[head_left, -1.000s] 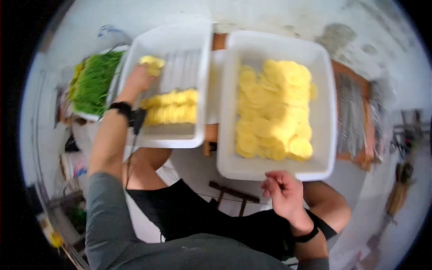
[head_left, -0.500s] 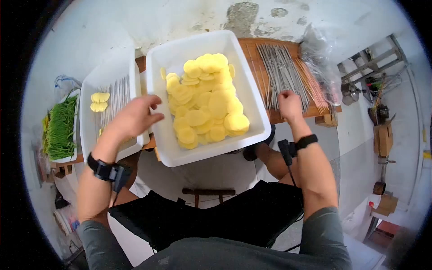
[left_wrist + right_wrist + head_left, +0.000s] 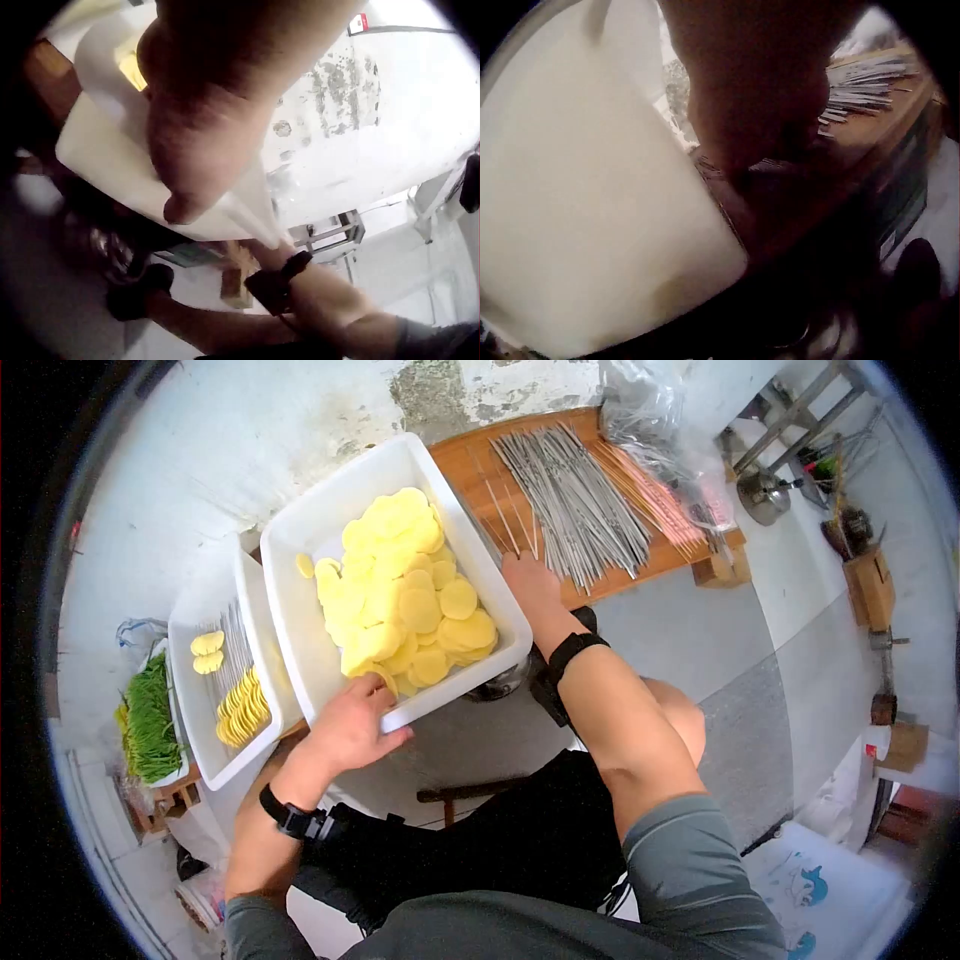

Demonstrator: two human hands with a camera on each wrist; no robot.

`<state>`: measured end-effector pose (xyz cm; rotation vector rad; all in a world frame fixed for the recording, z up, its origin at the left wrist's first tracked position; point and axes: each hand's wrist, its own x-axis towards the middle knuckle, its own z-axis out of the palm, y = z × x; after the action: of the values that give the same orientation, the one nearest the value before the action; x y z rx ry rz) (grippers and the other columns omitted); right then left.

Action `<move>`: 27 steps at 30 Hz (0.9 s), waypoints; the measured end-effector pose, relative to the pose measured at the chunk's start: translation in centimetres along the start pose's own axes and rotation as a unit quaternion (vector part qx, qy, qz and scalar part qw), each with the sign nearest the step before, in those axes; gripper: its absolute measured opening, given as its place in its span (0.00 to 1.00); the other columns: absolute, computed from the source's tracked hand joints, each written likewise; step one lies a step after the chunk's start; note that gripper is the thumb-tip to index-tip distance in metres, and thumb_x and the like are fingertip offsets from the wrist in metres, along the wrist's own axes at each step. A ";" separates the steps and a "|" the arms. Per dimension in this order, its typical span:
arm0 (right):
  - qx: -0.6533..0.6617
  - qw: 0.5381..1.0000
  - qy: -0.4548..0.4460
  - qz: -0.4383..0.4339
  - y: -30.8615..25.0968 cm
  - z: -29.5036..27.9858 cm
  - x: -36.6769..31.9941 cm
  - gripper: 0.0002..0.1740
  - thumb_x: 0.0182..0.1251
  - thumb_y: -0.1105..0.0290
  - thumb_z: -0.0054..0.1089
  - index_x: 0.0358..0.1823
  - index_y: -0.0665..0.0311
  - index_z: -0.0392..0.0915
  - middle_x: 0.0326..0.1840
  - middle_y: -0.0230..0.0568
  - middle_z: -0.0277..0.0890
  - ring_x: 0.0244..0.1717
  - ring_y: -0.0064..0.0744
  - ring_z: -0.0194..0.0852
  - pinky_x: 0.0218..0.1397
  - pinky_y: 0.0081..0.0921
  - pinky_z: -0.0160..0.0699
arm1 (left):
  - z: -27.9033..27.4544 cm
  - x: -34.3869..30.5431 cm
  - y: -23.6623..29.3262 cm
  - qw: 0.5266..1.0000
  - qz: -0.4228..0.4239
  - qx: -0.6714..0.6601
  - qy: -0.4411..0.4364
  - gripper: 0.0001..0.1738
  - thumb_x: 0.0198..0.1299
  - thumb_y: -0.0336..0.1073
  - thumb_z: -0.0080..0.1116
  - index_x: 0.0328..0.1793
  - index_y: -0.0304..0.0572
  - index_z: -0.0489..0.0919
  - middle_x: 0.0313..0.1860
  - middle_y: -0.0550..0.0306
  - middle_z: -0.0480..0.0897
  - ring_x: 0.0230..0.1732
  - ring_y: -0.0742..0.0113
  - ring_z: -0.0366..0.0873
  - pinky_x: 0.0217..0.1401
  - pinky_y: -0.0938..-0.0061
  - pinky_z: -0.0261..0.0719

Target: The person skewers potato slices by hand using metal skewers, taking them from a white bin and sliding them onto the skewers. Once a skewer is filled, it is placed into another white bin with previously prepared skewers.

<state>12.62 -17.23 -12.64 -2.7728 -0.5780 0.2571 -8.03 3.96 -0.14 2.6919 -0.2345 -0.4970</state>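
Green leaves (image 3: 150,720) lie at far left, beside the narrow tub (image 3: 265,630) holding skewered slices (image 3: 243,708). Next stands the wide tub (image 3: 450,700), heaped with loose yellow slices (image 3: 400,600); the left hand (image 3: 350,728) reaches over its near rim. Just right of it, the right hand (image 3: 535,585) is at the near ends of loose metal skewers on the wooden desk (image 3: 665,565), a bundle (image 3: 575,500) lying beyond. Clear plastic (image 3: 650,410) covers the desk's right end; a patchy wall (image 3: 200,490) backs everything. The left wrist view adds the wide tub's outer near wall, the right wrist view a dark green surface (image 3: 900,202) beneath the desk. Fingertips are hidden or dark, so I cannot tell whether either grip is clamped on anything.
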 end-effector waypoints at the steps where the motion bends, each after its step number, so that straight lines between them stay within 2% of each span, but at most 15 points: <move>1: 0.020 1.000 -0.017 0.004 -0.1 -0.2 0.2 0.13 0.65 0.66 0.49 0.47 0.65 0.75 0.47 0.51 0.75 0.49 0.50 0.79 0.46 0.42 0.81 | 0.9 -0.1 -0.6 0.999 0.015 0.031 -0.008 0.17 0.48 0.38 0.65 0.42 0.35 0.79 0.42 0.46 0.77 0.47 0.47 0.75 0.51 0.61 0.77; 2: 0.022 1.000 -0.015 0.004 -0.2 -0.4 0.4 0.13 0.65 0.66 0.49 0.47 0.65 0.75 0.47 0.51 0.75 0.49 0.50 0.79 0.46 0.42 0.81 | 1.5 -0.3 -1.0 0.999 0.020 0.022 0.016 0.13 0.45 0.35 0.64 0.36 0.35 0.78 0.38 0.48 0.76 0.44 0.48 0.76 0.49 0.61 0.77; 4: 0.015 1.000 -0.008 -0.004 -0.4 -0.5 0.3 0.13 0.62 0.65 0.52 0.41 0.67 0.76 0.45 0.53 0.77 0.45 0.53 0.80 0.46 0.43 0.80 | 1.3 -0.3 -0.8 0.998 0.037 0.035 0.020 0.13 0.45 0.35 0.64 0.35 0.36 0.78 0.37 0.48 0.76 0.43 0.47 0.76 0.48 0.61 0.77; 5: 0.018 1.000 -0.011 -0.009 -0.5 -0.7 0.4 0.13 0.62 0.65 0.52 0.41 0.67 0.76 0.45 0.53 0.77 0.45 0.53 0.80 0.46 0.43 0.80 | 1.1 -0.5 -0.9 0.997 0.049 0.047 0.030 0.12 0.45 0.34 0.64 0.35 0.36 0.78 0.37 0.48 0.76 0.43 0.47 0.76 0.48 0.60 0.77; 7: 0.034 0.998 -0.053 0.018 -0.6 -1.3 0.6 0.14 0.66 0.66 0.49 0.44 0.66 0.79 0.49 0.53 0.78 0.48 0.50 0.80 0.44 0.45 0.81 | 0.9 -0.8 -1.0 0.999 0.014 0.029 0.019 0.13 0.43 0.32 0.63 0.35 0.34 0.77 0.38 0.47 0.76 0.43 0.46 0.75 0.47 0.60 0.77; 9: 0.039 0.998 -0.058 0.010 -0.8 -1.2 0.3 0.14 0.67 0.67 0.47 0.44 0.66 0.80 0.49 0.54 0.79 0.49 0.49 0.80 0.44 0.44 0.81 | 1.2 -1.7 -1.5 1.000 -0.021 0.011 0.009 0.14 0.42 0.30 0.63 0.36 0.33 0.76 0.39 0.46 0.76 0.44 0.45 0.75 0.47 0.60 0.76; 11: 0.016 0.998 -0.051 0.041 -0.3 -0.7 0.8 0.14 0.67 0.68 0.46 0.46 0.67 0.78 0.49 0.55 0.79 0.49 0.50 0.80 0.44 0.44 0.81 | 1.6 -1.6 -2.2 0.999 0.000 -0.038 0.027 0.15 0.42 0.29 0.63 0.38 0.32 0.77 0.41 0.46 0.76 0.44 0.45 0.75 0.48 0.61 0.77; 15: 0.006 0.998 -0.047 0.029 0.0 -0.1 1.3 0.16 0.68 0.67 0.44 0.50 0.67 0.74 0.49 0.57 0.79 0.50 0.52 0.79 0.47 0.45 0.80 | 2.1 -2.2 -2.1 0.997 -0.008 -0.038 0.059 0.15 0.43 0.29 0.63 0.39 0.32 0.77 0.41 0.46 0.76 0.45 0.46 0.75 0.48 0.61 0.77; 17: 0.027 0.994 -0.069 0.086 -0.6 -1.5 1.1 0.18 0.68 0.65 0.43 0.53 0.68 0.71 0.49 0.60 0.78 0.51 0.56 0.78 0.51 0.47 0.77 | 2.0 -2.3 -2.2 0.996 0.008 -0.043 0.082 0.14 0.44 0.28 0.63 0.39 0.32 0.77 0.41 0.47 0.76 0.44 0.46 0.75 0.47 0.61 0.77; 21: 0.064 0.992 -0.066 0.083 -1.6 -3.5 0.1 0.19 0.67 0.64 0.43 0.53 0.69 0.70 0.49 0.63 0.77 0.52 0.59 0.76 0.54 0.47 0.75 | 2.5 -2.6 -3.0 0.995 0.004 -0.048 0.091 0.14 0.44 0.28 0.63 0.39 0.33 0.77 0.41 0.47 0.76 0.44 0.46 0.75 0.47 0.61 0.77; 23: 0.077 0.990 -0.055 0.109 -0.5 -2.6 0.6 0.20 0.66 0.64 0.42 0.54 0.71 0.69 0.47 0.64 0.77 0.52 0.60 0.75 0.55 0.48 0.73 | 2.7 -2.6 -3.0 0.994 -0.004 -0.068 0.086 0.15 0.43 0.29 0.65 0.39 0.34 0.77 0.41 0.47 0.75 0.44 0.45 0.75 0.46 0.61 0.77; 24: 0.134 0.987 0.000 0.084 0.1 -2.2 0.5 0.20 0.67 0.64 0.42 0.53 0.72 0.71 0.45 0.65 0.77 0.50 0.61 0.76 0.55 0.47 0.73 | 2.7 -2.5 -3.0 0.993 -0.009 -0.070 0.091 0.15 0.43 0.29 0.65 0.39 0.34 0.77 0.41 0.47 0.75 0.44 0.45 0.75 0.46 0.61 0.77; 25: 0.132 0.988 -0.002 0.079 0.4 -2.2 0.4 0.20 0.67 0.64 0.42 0.53 0.72 0.71 0.45 0.65 0.77 0.50 0.61 0.76 0.55 0.47 0.73 | 2.6 -2.5 -2.9 0.994 -0.005 -0.066 0.092 0.13 0.45 0.32 0.64 0.38 0.36 0.78 0.40 0.49 0.75 0.45 0.47 0.75 0.46 0.60 0.76; 27: 0.195 0.978 0.061 0.052 1.1 -2.3 0.3 0.19 0.68 0.64 0.43 0.50 0.72 0.74 0.45 0.66 0.77 0.49 0.63 0.75 0.53 0.47 0.73 | 2.7 -2.4 -3.0 0.993 -0.002 -0.063 0.097 0.12 0.47 0.35 0.64 0.36 0.37 0.79 0.39 0.50 0.75 0.45 0.49 0.75 0.47 0.60 0.76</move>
<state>13.82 -18.66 -10.85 -2.4196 -0.3113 0.1956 -11.03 6.26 -2.95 2.5944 -0.1373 -0.2404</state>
